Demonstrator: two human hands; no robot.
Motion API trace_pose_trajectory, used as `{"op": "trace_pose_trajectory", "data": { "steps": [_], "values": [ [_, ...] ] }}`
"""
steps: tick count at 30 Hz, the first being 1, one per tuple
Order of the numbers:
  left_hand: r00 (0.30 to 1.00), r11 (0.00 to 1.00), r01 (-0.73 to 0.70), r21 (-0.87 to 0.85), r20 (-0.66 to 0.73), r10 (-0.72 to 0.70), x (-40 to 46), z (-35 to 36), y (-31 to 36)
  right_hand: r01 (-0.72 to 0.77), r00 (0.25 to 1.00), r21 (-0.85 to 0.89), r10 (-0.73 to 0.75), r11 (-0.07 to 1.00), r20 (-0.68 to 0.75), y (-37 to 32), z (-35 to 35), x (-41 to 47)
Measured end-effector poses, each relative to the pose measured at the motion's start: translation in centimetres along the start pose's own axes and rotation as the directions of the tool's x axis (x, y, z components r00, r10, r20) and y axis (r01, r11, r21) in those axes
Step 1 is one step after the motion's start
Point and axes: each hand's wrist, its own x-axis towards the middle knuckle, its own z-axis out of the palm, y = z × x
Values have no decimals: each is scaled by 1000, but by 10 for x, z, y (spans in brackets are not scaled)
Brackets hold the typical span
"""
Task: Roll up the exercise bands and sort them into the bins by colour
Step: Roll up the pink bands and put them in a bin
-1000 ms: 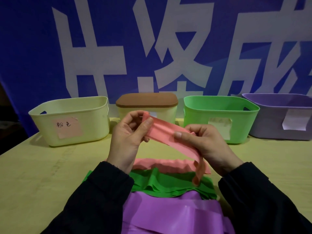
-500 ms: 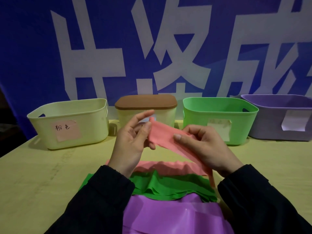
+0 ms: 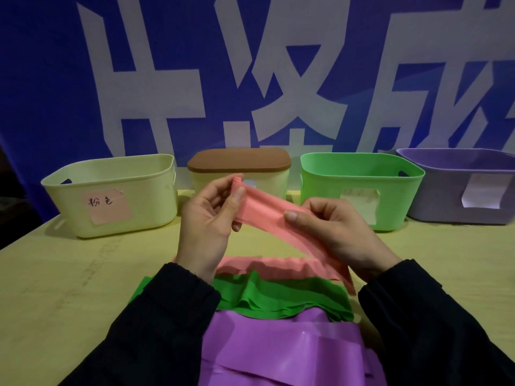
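Both hands' fingers pinch pink band (held aloft).

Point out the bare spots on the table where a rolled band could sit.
Bare table lies left of the left sleeve, in front of the cream bin, and right of the right sleeve, before the green bin. The middle is crowded with pink, green and purple bands.

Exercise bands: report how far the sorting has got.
Done: no rolled band visible; bin insides mostly hidden. In hand: the left hand and right hand pinch one pink band, barely rolled. Left: the pink, green and purple bands on the table.
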Motion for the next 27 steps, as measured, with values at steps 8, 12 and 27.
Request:
{"op": "trace_pose_trajectory", "data": {
  "steps": [8,12,27],
  "values": [
    [999,1000,-5,16,48,4,2,1,-1,92,995,37,-91,995,-40,-1,-2,-2],
    [996,999,16,35,86,-19,1,0,-2,136,989,-1,-135,991,-66,0,-2,-3],
    [997,991,33,128,64,-41,5,-6,-9,134,974,-172,-162,976,-161,9,-3,1]
  ]
}}
